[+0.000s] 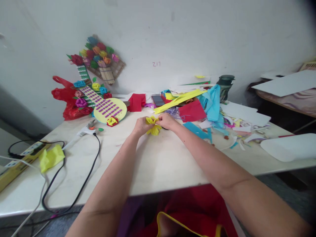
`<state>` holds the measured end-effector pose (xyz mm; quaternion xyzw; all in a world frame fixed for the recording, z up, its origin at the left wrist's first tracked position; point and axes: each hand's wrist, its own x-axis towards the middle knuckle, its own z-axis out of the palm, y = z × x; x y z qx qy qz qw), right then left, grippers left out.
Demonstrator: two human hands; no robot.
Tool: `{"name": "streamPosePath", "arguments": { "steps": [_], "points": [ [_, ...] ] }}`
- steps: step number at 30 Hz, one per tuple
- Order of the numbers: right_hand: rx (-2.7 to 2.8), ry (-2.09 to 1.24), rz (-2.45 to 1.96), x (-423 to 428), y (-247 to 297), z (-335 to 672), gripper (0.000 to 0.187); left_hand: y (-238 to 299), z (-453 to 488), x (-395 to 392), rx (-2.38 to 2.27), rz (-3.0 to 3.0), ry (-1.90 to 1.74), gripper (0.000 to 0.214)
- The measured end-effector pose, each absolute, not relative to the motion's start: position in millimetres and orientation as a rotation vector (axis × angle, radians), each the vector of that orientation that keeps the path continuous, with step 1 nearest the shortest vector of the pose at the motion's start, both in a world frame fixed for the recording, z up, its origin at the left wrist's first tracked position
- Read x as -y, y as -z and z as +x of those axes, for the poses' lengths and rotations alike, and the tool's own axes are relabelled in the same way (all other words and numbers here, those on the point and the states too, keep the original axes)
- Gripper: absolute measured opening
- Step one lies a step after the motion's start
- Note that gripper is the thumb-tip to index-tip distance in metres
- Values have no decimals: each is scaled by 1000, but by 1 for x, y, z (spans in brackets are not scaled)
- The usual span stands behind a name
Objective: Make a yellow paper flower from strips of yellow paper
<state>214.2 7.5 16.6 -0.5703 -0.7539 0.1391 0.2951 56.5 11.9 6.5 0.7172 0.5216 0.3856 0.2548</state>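
Note:
A yellow paper flower (pixel 154 129) is held between both hands just above the white table (pixel 158 164). My left hand (pixel 142 126) grips its left side with closed fingers. On the flower's upper right, my right hand (pixel 167 120) pinches a petal edge. Parts of the flower are hidden behind the fingers. To the left rests a yellow paddle-shaped craft piece (pixel 111 110) with purple strips and paper roses. A white glue gun (pixel 87 130) lies near it, its black cord running forward.
Crepe paper strips and scraps, including a long yellow strip (pixel 181 100) and blue paper (pixel 213 103), pile up at the back right. A dark green bottle (pixel 225 87) stands behind them. A power strip (pixel 22 161) and yellow paper (pixel 51 158) lie at left.

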Motion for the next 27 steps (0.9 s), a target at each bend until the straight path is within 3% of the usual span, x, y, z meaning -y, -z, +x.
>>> {"name": "streamPosePath", "arguments": {
  "steps": [7,14,18,27],
  "points": [
    [2128,-32,-1498,-5,-14,210,16,-13,64,-6,-1532,2030,-1052,15],
    [2337,344,-1083,-4,-9,210,19,-7,58,-11,-1431,1733,-1075,19],
    [2256,262,-1120,-5,-8,212,17,-2,55,-12,-1231,1525,-1118,26],
    [2200,35,-1301,-8,-10,216,12,-13,63,-3,-1313,1640,-1084,25]
  ]
}}
